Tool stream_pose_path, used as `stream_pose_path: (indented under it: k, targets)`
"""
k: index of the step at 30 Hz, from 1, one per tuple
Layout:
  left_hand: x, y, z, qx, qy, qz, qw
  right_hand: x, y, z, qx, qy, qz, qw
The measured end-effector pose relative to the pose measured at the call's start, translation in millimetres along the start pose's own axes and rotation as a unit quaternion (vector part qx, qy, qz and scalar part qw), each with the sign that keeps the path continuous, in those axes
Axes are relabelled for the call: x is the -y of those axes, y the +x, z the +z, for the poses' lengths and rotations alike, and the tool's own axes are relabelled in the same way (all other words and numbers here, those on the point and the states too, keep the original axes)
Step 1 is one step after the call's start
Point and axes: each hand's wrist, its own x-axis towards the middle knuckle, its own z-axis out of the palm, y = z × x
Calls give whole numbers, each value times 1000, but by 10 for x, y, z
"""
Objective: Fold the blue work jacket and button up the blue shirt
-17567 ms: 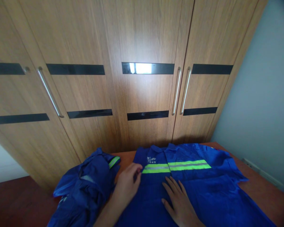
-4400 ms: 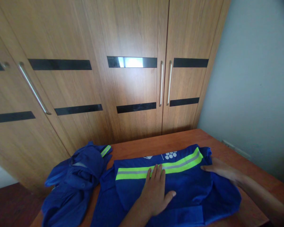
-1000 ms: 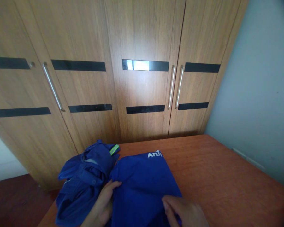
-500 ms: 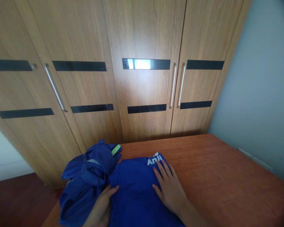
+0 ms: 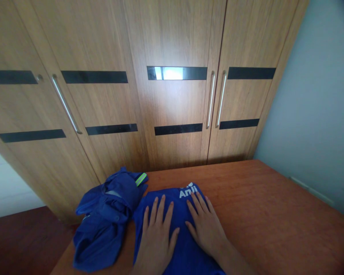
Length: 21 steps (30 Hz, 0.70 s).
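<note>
A blue garment [image 5: 179,214] with white "Anji" lettering lies flat on the reddish-brown table [image 5: 263,214]. My left hand [image 5: 157,236] rests palm down on its left part, fingers spread. On its right part, just below the lettering, my right hand [image 5: 206,225] also lies flat with fingers apart. The garment's near end runs out of the bottom of the view. To the left of it, a crumpled blue garment [image 5: 109,217] with a yellow-green reflective strip sits in a heap at the table's left edge, touched by neither hand.
Behind the table stands a wooden wardrobe [image 5: 174,103] with dark strips and metal handles. A pale wall [image 5: 312,114] rises at the right. Dark red floor [image 5: 23,244] shows at the lower left.
My left hand has moved from the garment's left edge onto its top and now lies flat with spread fingers. My right hand has hardly moved.
</note>
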Motion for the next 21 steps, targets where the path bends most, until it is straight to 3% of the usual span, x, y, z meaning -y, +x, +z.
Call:
stream_pose_path:
  k: [6, 15, 18, 21]
  targets:
    - [269, 47, 332, 51, 29, 10, 998, -27, 1, 3, 5, 11, 12, 1000]
    - [266, 19, 370, 52, 33, 13, 998, 82, 168, -94, 5, 50, 27, 998]
    - [270, 20, 374, 53, 33, 14, 998, 8, 415, -98, -4, 137, 12, 991]
    - [269, 24, 367, 53, 33, 16, 998, -244, 721, 7, 10, 284, 21, 959]
